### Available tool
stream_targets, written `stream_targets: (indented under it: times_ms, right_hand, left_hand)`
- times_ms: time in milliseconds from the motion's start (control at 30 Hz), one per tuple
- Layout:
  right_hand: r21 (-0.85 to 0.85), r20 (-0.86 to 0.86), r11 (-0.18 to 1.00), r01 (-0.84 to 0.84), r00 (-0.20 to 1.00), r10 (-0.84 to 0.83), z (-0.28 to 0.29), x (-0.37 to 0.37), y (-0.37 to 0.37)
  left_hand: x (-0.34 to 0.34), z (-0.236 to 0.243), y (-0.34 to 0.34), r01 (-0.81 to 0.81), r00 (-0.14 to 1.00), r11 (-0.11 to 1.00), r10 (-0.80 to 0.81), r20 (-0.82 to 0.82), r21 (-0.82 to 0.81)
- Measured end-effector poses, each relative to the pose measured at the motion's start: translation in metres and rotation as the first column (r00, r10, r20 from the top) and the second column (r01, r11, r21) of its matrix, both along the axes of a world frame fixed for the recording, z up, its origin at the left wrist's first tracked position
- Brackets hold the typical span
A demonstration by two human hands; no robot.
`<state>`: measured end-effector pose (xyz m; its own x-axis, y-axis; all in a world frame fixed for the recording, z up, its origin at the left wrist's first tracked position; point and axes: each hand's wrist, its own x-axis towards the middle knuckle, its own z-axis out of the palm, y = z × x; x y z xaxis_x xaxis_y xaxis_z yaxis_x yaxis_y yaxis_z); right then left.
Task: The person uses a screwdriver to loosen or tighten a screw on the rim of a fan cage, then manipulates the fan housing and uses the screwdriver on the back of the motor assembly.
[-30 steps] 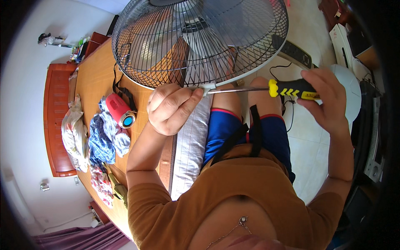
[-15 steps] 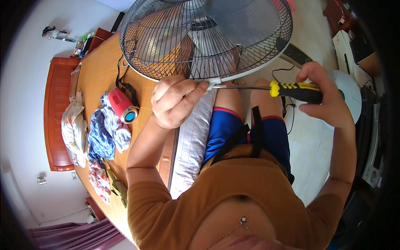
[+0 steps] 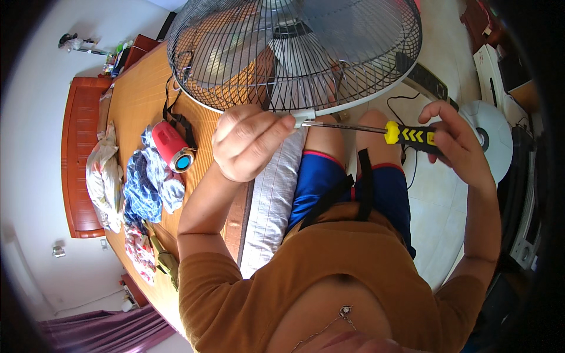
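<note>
A fan's wire guard with a pale rim is at the top of the view. On its lower edge is a small white clip, gripped by the closed fingers of my left hand. A screwdriver with a black and yellow handle lies horizontally, its tip at that clip; the exact contact is too small to make out. My right hand holds the handle's end, thumb and fingers curled around it, the index finger raised above.
A bed with a red cylindrical speaker and rumpled clothes is on the left. A silvery cushion edge runs beside my legs. At right are the white fan base, a cable and dark electronics.
The guard and clip have moved slightly up and right, my left hand with them. My right fingers have shifted on the screwdriver handle, which shows turned differently, its yellow chevrons facing up.
</note>
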<state>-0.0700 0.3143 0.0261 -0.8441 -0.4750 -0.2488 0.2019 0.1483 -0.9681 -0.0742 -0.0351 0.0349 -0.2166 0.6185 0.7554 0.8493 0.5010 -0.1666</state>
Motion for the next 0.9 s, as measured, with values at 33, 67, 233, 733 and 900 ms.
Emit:
stream_targets:
  times_ms: [33,67,233,733,900]
  right_hand:
    - [0.003,-0.005,1.0,-0.009,1.0,0.009,-0.002,0.0,-0.001]
    - [0.009,-0.157,1.0,-0.022,0.987,0.023,-0.006,0.001,-0.002]
    - [0.173,-0.449,0.967,0.186,0.889,-0.09,0.001,0.009,-0.001]
    - [0.106,-0.632,0.952,0.286,0.758,-0.158,-0.006,0.021,-0.008]
    - [0.188,-0.813,0.948,0.255,0.582,0.004,-0.004,0.013,0.001]
  left_hand:
    - [-0.002,-0.001,0.0,-0.009,1.0,1.0,0.009,-0.005,0.003]
    - [-0.006,-0.003,-0.001,0.015,0.999,0.999,-0.014,-0.032,0.033]
    - [-0.007,-0.007,-0.001,0.054,0.997,0.997,-0.051,-0.057,0.061]
    - [-0.007,-0.014,-0.009,-0.027,0.988,0.993,0.043,-0.148,0.111]
    - [-0.01,-0.019,-0.006,0.017,0.981,0.986,0.015,-0.191,0.164]
